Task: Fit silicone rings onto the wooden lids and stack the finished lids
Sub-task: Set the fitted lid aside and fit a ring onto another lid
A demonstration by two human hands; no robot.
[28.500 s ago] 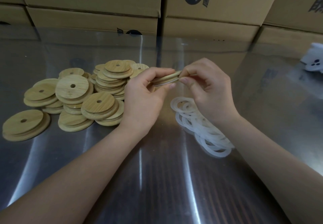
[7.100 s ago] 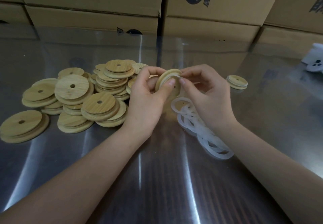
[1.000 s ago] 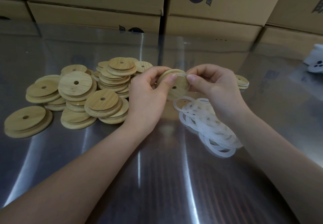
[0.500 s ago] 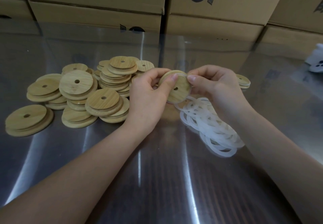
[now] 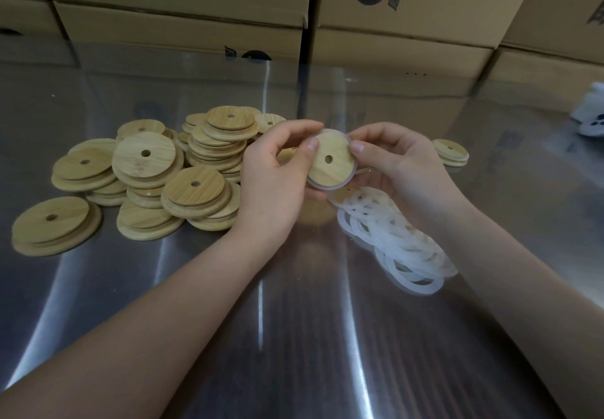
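Above the steel bench [image 5: 294, 337], between both hands, a wooden lid [image 5: 330, 165] is held on edge with its flat face toward the camera and a silicone ring [image 5: 349, 179] showing around its rim. Left hand [image 5: 277, 176] pinches its left edge, thumb on top; right hand [image 5: 402, 163] pinches the right edge. Loose rings [image 5: 395, 242] lie just below the right wrist, unfitted lids [image 5: 147, 176] heaped left, and finished lids [image 5: 450, 153] stacked beyond the right hand.

Cardboard boxes [image 5: 408, 9] behind the counter carry a dark round logo with an angular mark and large dark Chinese characters, cropped and not legible.
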